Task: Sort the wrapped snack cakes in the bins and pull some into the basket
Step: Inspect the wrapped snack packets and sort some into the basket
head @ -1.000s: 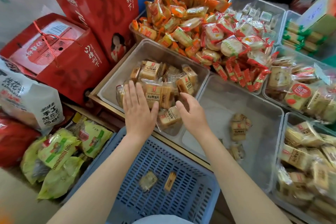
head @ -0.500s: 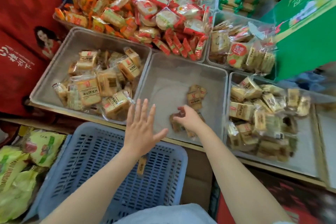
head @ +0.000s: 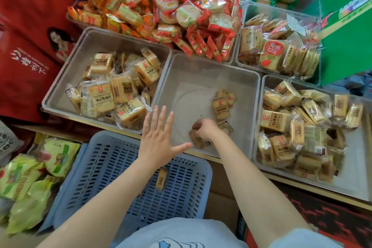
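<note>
Three clear bins hold tan wrapped snack cakes. The left bin (head: 66, 78) has a heap of them, the middle bin (head: 203, 70) only a few (head: 221, 107), the right bin (head: 360, 183) many. My right hand (head: 205, 130) reaches into the middle bin near its front wall, fingers curled round wrapped cakes (head: 198, 141). Above the far rim of the blue slatted basket (head: 112, 169) my left hand (head: 159, 139) hovers flat with spread fingers, holding nothing. One wrapped cake (head: 161, 179) lies in the basket.
Behind are heaps of orange and red wrapped snacks (head: 173, 12) and another bin of cakes (head: 279, 54). Red gift boxes (head: 26, 50) stand at left, a green carton (head: 348, 32) at right, green snack bags (head: 30, 179) at lower left.
My view swung right from the left bin to the middle one. My right hand moved from the left bin into the middle bin and closed on cakes; my left hand lifted off the left bin's cakes.
</note>
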Available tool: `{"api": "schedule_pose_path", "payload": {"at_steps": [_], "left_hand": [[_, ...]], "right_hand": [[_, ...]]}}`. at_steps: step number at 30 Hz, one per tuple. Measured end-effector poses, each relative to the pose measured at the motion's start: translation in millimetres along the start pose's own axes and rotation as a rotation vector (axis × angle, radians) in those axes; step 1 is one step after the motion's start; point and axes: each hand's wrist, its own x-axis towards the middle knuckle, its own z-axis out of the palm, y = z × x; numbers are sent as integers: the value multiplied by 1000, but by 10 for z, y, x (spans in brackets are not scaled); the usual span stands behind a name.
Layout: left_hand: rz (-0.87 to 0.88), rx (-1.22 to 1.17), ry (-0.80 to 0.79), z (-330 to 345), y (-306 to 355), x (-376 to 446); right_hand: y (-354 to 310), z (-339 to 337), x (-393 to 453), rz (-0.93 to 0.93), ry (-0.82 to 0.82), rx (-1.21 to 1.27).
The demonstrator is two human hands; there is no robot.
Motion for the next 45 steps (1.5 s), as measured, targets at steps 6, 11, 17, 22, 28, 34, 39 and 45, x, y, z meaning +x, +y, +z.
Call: {"api": "schedule_pose_path", "payload": {"at_steps": [6,11,17,22,28,34,39,45], "left_hand": [[2,-14,-8,-7,-9,0],[1,-15,-18,-30,-7,2],[-2,-34,-21,-31,-15,7],[31,-64,-1,-50,132,4],[25,-88,-12,-20,269,-19],[9,-96,-27,-22,278,-21],[-3,-80,-52,-51,284,-26],[-13,-78,-74,-62,284,-23]], "right_hand": [[0,-79,-25,-21,-69,132],[-4,-166,-44,5,-138,17],[84,-474,-299,-192,-5,150],[305,-806,-375,-161,-23,-7],[475,-692,-302,-75,-131,-122],[545,-424,-153,-90,-125,-29],[571,-272,-108,-70,-71,-75],[570,-224,-118,-65,-43,-20]]}}
